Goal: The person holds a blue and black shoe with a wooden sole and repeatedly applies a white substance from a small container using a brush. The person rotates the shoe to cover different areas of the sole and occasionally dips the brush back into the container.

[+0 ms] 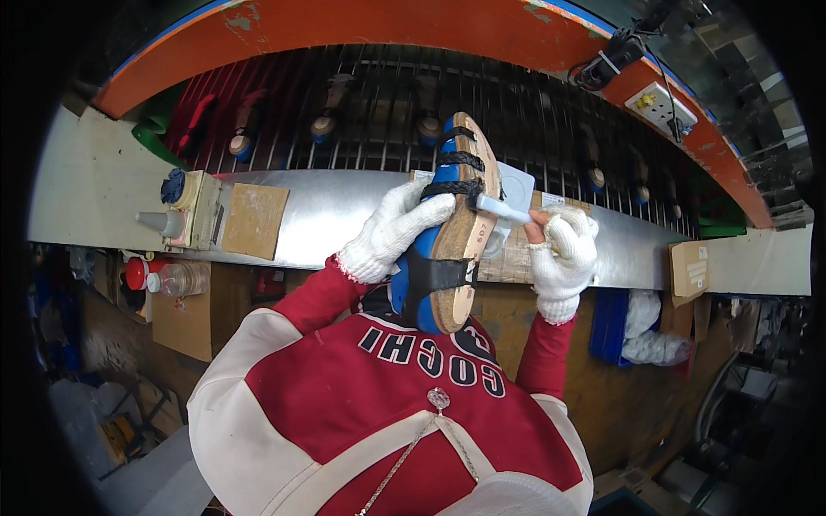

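In a white knit glove, my left hand [389, 230] is closed around the side of a sandal [453, 258] on a blue shoe last [401, 288]. The sandal is tilted with its tan sole edge towards the right, and black straps, some braided, wrap over the blue last. My right hand [564, 258], gloved with bare fingertips showing, grips a small pale blue brush [506, 210]. The brush's working end touches the sole edge beside a braided strap; its bristles are hard to make out. Behind the sandal, a pale translucent dish [518, 185] is partly covered.
Beyond the metal counter [318, 206], a rod conveyor [379, 129] carries several shoe lasts [323, 125] under an orange frame [387, 24]. A cardboard piece [255, 221] and a grey cone [163, 224] are at left. At right are a small carton [689, 268] and a blue crate [609, 327].
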Action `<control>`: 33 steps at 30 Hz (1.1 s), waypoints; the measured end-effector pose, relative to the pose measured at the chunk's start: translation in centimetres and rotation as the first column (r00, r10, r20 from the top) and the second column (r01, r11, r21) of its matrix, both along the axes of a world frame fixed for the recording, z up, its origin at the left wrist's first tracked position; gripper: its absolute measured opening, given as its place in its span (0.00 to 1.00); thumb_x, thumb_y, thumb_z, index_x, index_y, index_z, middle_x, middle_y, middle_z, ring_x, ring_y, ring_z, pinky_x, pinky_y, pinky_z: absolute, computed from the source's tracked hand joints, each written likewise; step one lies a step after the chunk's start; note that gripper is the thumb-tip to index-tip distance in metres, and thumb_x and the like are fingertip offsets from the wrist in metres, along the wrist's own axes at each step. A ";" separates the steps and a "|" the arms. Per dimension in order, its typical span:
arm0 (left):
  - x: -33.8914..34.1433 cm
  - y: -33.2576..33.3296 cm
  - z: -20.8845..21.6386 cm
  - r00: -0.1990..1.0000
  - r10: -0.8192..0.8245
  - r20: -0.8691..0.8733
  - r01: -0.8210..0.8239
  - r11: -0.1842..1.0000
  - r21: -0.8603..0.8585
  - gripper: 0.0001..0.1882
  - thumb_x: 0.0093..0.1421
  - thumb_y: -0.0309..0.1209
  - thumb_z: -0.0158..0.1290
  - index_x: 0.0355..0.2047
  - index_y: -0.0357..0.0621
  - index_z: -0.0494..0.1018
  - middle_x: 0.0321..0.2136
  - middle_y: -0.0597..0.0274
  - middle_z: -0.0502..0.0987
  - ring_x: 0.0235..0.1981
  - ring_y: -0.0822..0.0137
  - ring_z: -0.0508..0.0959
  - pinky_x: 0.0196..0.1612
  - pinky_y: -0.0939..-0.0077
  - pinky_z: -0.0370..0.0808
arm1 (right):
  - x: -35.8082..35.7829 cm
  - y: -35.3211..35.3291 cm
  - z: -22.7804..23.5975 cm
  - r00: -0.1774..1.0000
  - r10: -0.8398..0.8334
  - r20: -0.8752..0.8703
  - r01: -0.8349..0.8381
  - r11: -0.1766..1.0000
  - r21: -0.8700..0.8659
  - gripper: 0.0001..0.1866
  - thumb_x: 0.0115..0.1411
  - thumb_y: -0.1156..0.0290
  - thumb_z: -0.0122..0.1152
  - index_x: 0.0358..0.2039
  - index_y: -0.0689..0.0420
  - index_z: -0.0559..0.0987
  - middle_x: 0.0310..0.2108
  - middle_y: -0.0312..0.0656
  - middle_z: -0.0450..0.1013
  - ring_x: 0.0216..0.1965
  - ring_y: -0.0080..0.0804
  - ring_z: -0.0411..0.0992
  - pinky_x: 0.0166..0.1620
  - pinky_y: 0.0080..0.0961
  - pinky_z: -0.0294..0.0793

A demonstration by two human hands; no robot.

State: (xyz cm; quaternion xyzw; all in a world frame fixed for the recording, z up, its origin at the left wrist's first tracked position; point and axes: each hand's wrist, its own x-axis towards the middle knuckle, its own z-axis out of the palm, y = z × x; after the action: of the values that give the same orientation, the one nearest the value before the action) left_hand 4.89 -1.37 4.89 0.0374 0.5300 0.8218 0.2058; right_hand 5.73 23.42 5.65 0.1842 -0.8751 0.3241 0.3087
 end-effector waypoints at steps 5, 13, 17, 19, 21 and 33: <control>0.7 0.7 -0.1 1.000 0.010 0.009 -0.010 1.000 0.022 0.30 0.67 0.45 0.53 0.60 0.35 0.66 0.51 0.56 0.76 0.50 0.70 0.77 0.55 0.72 0.75 | 0.3 -0.4 0.3 0.988 -0.136 0.067 0.142 0.986 -0.087 0.09 0.50 0.70 0.74 0.33 0.56 0.86 0.33 0.37 0.77 0.36 0.33 0.72 0.44 0.29 0.64; 1.0 1.6 -0.3 0.994 0.102 0.034 -0.104 0.992 0.073 0.27 0.69 0.46 0.50 0.59 0.38 0.68 0.50 0.57 0.76 0.49 0.70 0.77 0.54 0.72 0.75 | 1.9 0.5 0.0 0.959 -0.108 0.262 0.171 0.957 -0.234 0.09 0.55 0.68 0.70 0.33 0.59 0.85 0.32 0.41 0.76 0.35 0.34 0.72 0.41 0.29 0.69; 1.0 1.8 0.0 0.990 0.140 0.034 -0.143 0.987 0.074 0.28 0.68 0.46 0.52 0.59 0.36 0.67 0.50 0.55 0.76 0.50 0.70 0.75 0.56 0.74 0.72 | 3.5 -0.4 -0.8 0.935 -0.107 0.339 0.198 0.949 -0.246 0.10 0.57 0.70 0.70 0.34 0.63 0.84 0.31 0.42 0.74 0.30 0.32 0.70 0.36 0.26 0.68; 1.0 1.9 0.2 0.987 0.160 0.009 -0.160 0.987 0.022 0.29 0.67 0.45 0.53 0.59 0.35 0.67 0.50 0.55 0.76 0.50 0.69 0.75 0.56 0.73 0.72 | 4.6 -0.7 -0.8 0.914 -0.027 0.405 0.184 0.917 -0.354 0.10 0.57 0.70 0.70 0.34 0.64 0.83 0.30 0.42 0.73 0.30 0.30 0.70 0.35 0.25 0.68; 1.1 1.9 0.4 0.985 0.171 -0.008 -0.171 0.985 -0.026 0.30 0.67 0.45 0.54 0.59 0.34 0.67 0.50 0.54 0.76 0.50 0.69 0.75 0.56 0.73 0.72 | 5.3 -1.2 -0.8 0.908 0.011 0.418 0.175 0.897 -0.405 0.09 0.56 0.71 0.70 0.34 0.63 0.84 0.31 0.41 0.74 0.31 0.30 0.71 0.37 0.26 0.68; 0.6 1.3 0.1 0.989 0.130 -0.067 -0.139 0.978 -0.154 0.30 0.66 0.44 0.55 0.59 0.34 0.67 0.50 0.55 0.76 0.50 0.69 0.75 0.56 0.73 0.72 | 2.8 -2.2 -0.6 0.965 -0.262 -0.004 0.262 0.965 0.009 0.07 0.53 0.75 0.72 0.34 0.59 0.85 0.34 0.41 0.76 0.36 0.36 0.73 0.41 0.29 0.70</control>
State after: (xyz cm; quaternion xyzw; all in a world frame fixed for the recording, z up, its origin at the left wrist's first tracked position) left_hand 5.48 -0.03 5.03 0.0082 0.6004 0.7879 0.1367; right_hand 8.53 21.25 5.05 0.0689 -0.8927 0.2762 0.3494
